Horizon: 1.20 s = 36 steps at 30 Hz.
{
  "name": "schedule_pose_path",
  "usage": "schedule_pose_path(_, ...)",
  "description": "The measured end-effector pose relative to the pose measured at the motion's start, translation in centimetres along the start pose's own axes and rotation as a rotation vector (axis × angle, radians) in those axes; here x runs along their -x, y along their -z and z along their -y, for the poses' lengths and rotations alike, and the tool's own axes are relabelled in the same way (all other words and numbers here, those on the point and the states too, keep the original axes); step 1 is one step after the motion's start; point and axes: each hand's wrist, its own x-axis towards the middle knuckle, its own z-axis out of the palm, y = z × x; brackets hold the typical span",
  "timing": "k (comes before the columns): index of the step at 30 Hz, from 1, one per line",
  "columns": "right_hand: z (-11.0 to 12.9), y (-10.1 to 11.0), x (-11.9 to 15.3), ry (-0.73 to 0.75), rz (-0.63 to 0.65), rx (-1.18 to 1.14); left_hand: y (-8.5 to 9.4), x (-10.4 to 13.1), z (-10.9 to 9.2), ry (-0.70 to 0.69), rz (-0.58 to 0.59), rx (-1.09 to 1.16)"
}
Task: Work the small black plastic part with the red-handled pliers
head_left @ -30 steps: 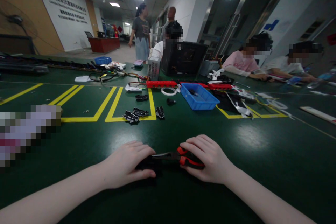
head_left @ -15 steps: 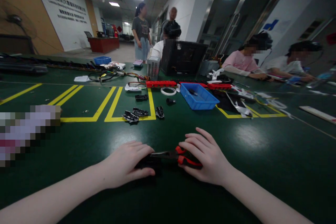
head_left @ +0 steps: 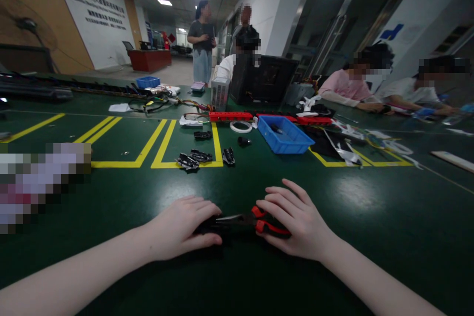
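Note:
My right hand (head_left: pixel 296 219) holds red-handled pliers (head_left: pixel 272 224), its fingers around the handles. The pliers' narrow metal jaws point left and reach a dark part (head_left: pixel 211 225). That part is gripped by my left hand (head_left: pixel 188 227), thumb in front and fingers behind, and is mostly hidden beneath them. Beyond my hands, several black plastic pieces (head_left: pixel 187 162) lie on the green table (head_left: pixel 148 187), in and beside a yellow-taped square.
A blue bin (head_left: pixel 285 140) with a dark item inside stands past my right hand. Behind it run red power strips (head_left: pixel 231 116), cables and a black computer case (head_left: pixel 264 79). People sit at the right; others stand at the back.
The whole view has shifted slightly, so the table things appear a little further right. A standing person at the back now holds a dark flat object. My hands keep the same grip.

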Motion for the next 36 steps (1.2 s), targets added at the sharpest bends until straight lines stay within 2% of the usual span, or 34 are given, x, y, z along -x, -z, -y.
schedule_pose_path(5, -0.2, -0.2, 0.1, -0.013, -0.005, -0.018, 0.3, 0.1, -0.1, -0.021, -0.004, 0.021)
schedule_pose_path(14, -0.5, -1.0, 0.4, -0.133, 0.039, -0.140, 0.0, 0.0, 0.6, -0.063, -0.010, -0.043)
schedule_pose_path(23, -0.5, -1.2, 0.4, -0.076, 0.073, -0.135, -0.3, 0.1, 1.0, -0.074, -0.029, -0.059)
schedule_pose_path(36, -0.4, -1.3, 0.4, -0.067, 0.039, -0.087, -0.2, 0.1, 1.0, -0.091, -0.033, -0.057)
